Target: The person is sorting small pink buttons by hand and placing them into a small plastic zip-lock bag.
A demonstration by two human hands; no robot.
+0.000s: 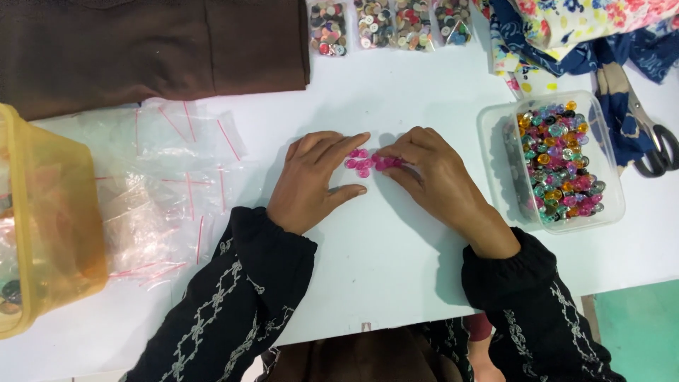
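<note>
A small cluster of pink buttons (362,163) lies on the white table (396,255) between my two hands. My left hand (315,180) rests flat beside the cluster, fingers spread, index fingertip near the top of the pile. My right hand (431,177) lies on the other side, its fingertips touching the pink buttons at the cluster's right edge. Neither hand lifts anything. A clear plastic tub (610,161) at the right holds several multicoloured shiny buttons (559,163).
Clear zip bags with red strips (170,184) lie at the left beside a yellow plastic container (49,219). Brown folded cloth (155,46) sits at the back left, bags of mixed buttons (389,25) at the back, patterned fabric (566,28) and scissors (654,145) at the right.
</note>
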